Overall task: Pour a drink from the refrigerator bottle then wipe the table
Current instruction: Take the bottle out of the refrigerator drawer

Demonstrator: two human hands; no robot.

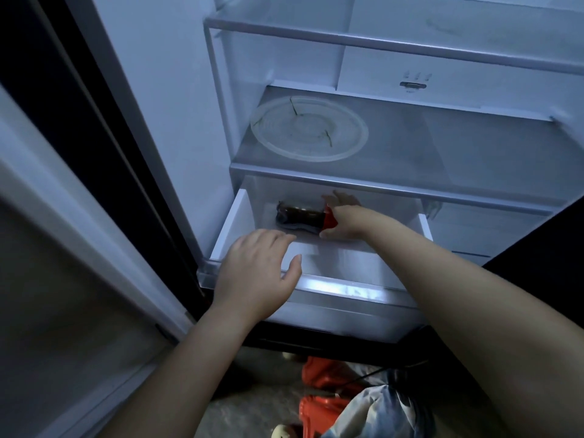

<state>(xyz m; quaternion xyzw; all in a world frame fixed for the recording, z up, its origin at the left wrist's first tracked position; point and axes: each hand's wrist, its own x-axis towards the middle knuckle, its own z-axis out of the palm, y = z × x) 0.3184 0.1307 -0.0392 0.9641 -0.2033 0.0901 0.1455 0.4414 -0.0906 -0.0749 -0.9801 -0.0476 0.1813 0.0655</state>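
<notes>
A dark drink bottle (300, 214) with a red label lies on its side in the pulled-out white drawer (344, 287) at the bottom of the open refrigerator. My right hand (346, 221) reaches into the drawer and wraps around the bottle's red-labelled end, thumb below and fingers behind it. My left hand (257, 273) hovers over the drawer's front left rim, fingers spread, holding nothing. The bottle's cap end is hidden behind my right hand.
A round glass plate (309, 129) lies on the shelf above the drawer. The refrigerator door (72, 248) stands open at the left. On the floor below are red objects (322, 403) and a plastic bag (376, 412).
</notes>
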